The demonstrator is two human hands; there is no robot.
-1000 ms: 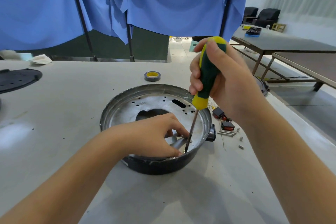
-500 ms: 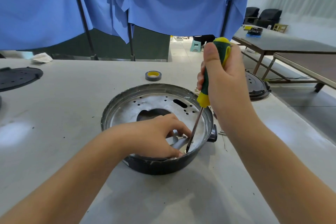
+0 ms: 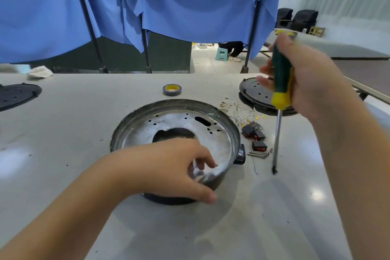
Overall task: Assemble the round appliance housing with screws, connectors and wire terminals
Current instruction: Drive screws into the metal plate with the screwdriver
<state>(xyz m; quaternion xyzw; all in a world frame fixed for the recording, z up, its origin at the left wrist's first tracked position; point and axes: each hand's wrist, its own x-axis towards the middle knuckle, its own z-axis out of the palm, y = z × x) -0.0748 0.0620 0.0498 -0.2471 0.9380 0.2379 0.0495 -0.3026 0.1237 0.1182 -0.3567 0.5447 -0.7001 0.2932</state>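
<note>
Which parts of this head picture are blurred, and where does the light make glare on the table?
In the head view, the right hand and the screwdriver it grips are motion-blurred; the left hand's fingers look slightly soft; bright glare patches lie on the table at right and far left; the wide lens bends the table edges.

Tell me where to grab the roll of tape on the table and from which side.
The tape roll lies flat, hole up, alone on the table beyond the round housing. Come from above and pinch its outer wall on opposite sides, or one finger inside the yellow core.
</note>
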